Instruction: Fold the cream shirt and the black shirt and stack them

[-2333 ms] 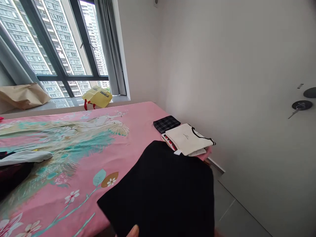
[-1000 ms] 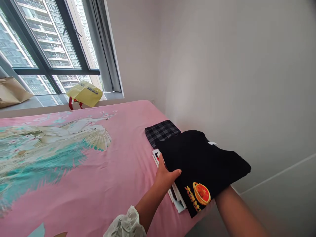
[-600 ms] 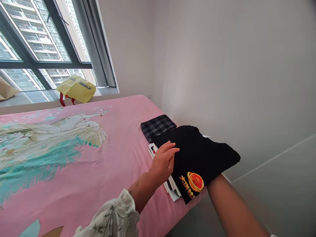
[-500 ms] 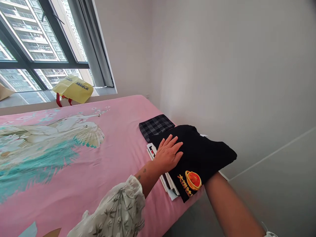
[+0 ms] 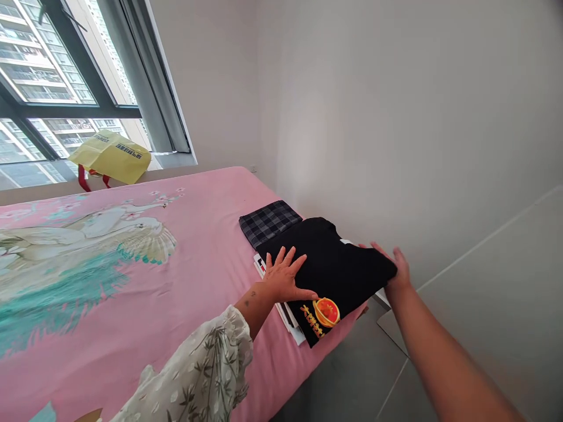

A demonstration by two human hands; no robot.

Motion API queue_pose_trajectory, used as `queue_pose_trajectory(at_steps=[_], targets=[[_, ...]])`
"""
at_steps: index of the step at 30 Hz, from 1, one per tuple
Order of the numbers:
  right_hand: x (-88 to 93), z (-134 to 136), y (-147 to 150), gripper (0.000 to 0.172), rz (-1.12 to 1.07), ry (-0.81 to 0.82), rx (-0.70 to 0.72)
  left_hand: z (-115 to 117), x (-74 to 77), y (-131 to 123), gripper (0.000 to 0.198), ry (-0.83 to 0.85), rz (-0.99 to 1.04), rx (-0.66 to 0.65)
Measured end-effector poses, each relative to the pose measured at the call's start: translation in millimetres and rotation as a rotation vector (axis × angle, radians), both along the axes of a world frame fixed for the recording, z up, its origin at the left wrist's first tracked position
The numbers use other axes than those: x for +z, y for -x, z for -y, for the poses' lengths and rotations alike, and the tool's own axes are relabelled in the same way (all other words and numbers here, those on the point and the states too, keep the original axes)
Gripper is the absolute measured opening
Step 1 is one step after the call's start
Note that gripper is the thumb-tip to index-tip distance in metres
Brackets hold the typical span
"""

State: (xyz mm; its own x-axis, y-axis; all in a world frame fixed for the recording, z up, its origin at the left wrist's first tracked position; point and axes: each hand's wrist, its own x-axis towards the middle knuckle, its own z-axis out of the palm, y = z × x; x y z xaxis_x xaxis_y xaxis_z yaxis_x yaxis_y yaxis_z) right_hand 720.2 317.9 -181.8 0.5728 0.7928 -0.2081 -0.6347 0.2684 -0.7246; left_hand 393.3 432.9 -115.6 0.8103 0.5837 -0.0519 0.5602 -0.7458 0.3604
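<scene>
A black T-shirt (image 5: 328, 258) with an orange fruit-like print and yellow characters lies over a stack of folded white clothes (image 5: 294, 329) at the bed's right edge. My left hand (image 5: 284, 278) rests palm down on the T-shirt, fingers spread, thumb near the print. At the T-shirt's right end is my right hand (image 5: 399, 275), slightly blurred. Its fingertips show past the shirt's far edge and one digit stands apart; the palm is partly covered by the cloth. A dark checked folded cloth (image 5: 269, 221) lies just beyond the T-shirt.
The bed (image 5: 211, 205) has a pink sheet with a white and teal bird print. Close on the right rises a pale wall (image 5: 396, 117), with grey floor tiles (image 5: 352, 375) below. A yellow bag (image 5: 112, 155) with red handles sits on the windowsill.
My right hand has come out from beneath the T-shirt's near side to its right end. My left hand stays on the T-shirt, fingers spread wider. The view has turned slightly right.
</scene>
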Motion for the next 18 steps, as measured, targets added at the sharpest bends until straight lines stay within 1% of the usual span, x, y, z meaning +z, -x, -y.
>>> queue_pose_trajectory(at_steps=[2,4,5,6,7,9,11,12,14,15,16,18], targets=[[8.2,24,-22,0.057,0.100,0.156,-0.168,1,-0.4,1,0.106,0.003,0.011,-0.006],[21.8,45,-38,0.058,0.286,0.328,-0.328,2,-0.3,2,0.108,0.003,0.025,-0.010],[31.0,51,-39,0.060,0.412,0.382,-0.363,2,0.1,2,0.109,0.003,0.029,-0.007],[41.3,53,-34,0.061,0.553,0.406,-0.353,2,0.5,2,0.110,0.002,0.032,-0.002],[52.0,51,-23,0.061,0.713,0.407,-0.318,2,1.1,2,0.110,-0.002,0.034,0.003],[70.6,31,13,0.060,1.084,0.390,-0.192,4,2.6,-1,0.110,-0.011,0.034,0.014],[79.4,0,60,0.063,1.454,0.378,-0.048,10,4.3,-2,0.109,-0.032,0.046,0.038],[79.3,-17,83,0.064,1.608,0.409,0.003,15,4.9,0,0.108,-0.047,0.063,0.061],[72.3,-42,122,0.064,1.698,0.427,0.102,33,4.4,14,0.102,-0.073,0.113,0.114],[67.1,-49,137,0.064,1.696,0.438,0.143,45,2.7,27,0.099,-0.080,0.138,0.136],[61.8,-51,149,0.063,1.671,0.442,0.180,59,-0.5,45,0.095,-0.078,0.156,0.151],[51.4,-47,169,0.061,1.620,0.454,0.218,92,-11.8,93,0.087,-0.051,0.178,0.171]])
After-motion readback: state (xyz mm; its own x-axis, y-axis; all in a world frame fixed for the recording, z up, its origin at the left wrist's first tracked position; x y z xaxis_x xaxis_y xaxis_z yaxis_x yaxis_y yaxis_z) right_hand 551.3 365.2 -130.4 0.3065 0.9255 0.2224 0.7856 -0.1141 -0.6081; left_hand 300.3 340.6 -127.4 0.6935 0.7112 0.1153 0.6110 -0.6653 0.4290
